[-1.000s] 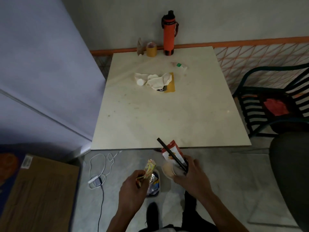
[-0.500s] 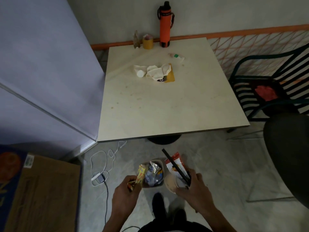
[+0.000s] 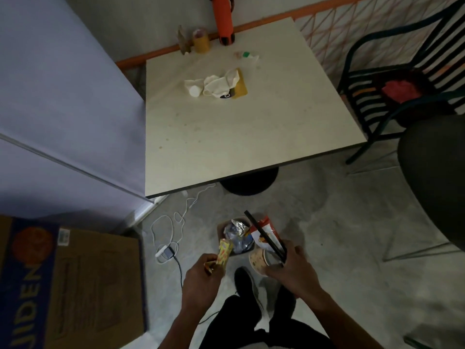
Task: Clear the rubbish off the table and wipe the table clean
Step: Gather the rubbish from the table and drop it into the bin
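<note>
A small bin (image 3: 235,239) stuffed with wrappers stands on the floor just in front of both hands. The left hand (image 3: 202,278) pinches a yellow wrapper (image 3: 223,253) in curled fingers; the right hand (image 3: 293,267) grips a paper cup (image 3: 258,259), black chopsticks (image 3: 264,235) and a red packet (image 3: 264,233). Crumpled tissues (image 3: 216,83) lie on the surface (image 3: 251,127) beyond.

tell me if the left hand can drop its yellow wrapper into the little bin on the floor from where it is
Probably yes. The left hand pinches the yellow wrapper right at the near edge of the bin, with nothing between them. The bin already looks full of rubbish, so the wrapper may sit on top.
</note>
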Demonstrator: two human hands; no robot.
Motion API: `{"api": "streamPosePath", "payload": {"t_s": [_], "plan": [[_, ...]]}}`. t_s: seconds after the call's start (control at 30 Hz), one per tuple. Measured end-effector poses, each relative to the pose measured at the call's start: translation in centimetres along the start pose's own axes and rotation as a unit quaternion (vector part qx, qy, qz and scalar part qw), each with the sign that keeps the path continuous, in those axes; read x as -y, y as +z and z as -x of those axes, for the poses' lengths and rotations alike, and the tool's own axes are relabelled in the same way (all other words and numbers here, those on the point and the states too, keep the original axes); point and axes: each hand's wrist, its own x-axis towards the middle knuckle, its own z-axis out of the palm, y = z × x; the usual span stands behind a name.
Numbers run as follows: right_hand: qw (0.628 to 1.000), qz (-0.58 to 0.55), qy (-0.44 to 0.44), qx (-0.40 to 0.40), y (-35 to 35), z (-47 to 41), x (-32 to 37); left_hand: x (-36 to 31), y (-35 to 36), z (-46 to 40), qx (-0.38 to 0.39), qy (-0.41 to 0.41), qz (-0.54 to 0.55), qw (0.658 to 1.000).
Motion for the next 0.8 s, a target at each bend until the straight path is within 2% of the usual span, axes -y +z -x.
{"api": "streamPosePath", "payload": {"t_s": [0.33,0.5,0.6,0.8], "plan": [[0.997,-0.026,0.066,0.013,3.2,-0.5,-0.9,3.4,-1.1,-2.4,0.03,0.0,0.014,0.999],[0.993,-0.031,0.112,-0.011,7.8,-0.8,0.9,6.7,-3.1,-6.0,0.081,0.024,0.003,0.996],[0.99,-0.017,0.134,-0.027,11.3,-1.7,1.9,8.5,-4.8,-8.1,0.105,0.01,0.008,0.994],[0.972,-0.11,0.208,-0.026,17.4,-3.9,3.5,10.8,-7.5,-12.4,0.127,-0.014,-0.034,0.991]]}}
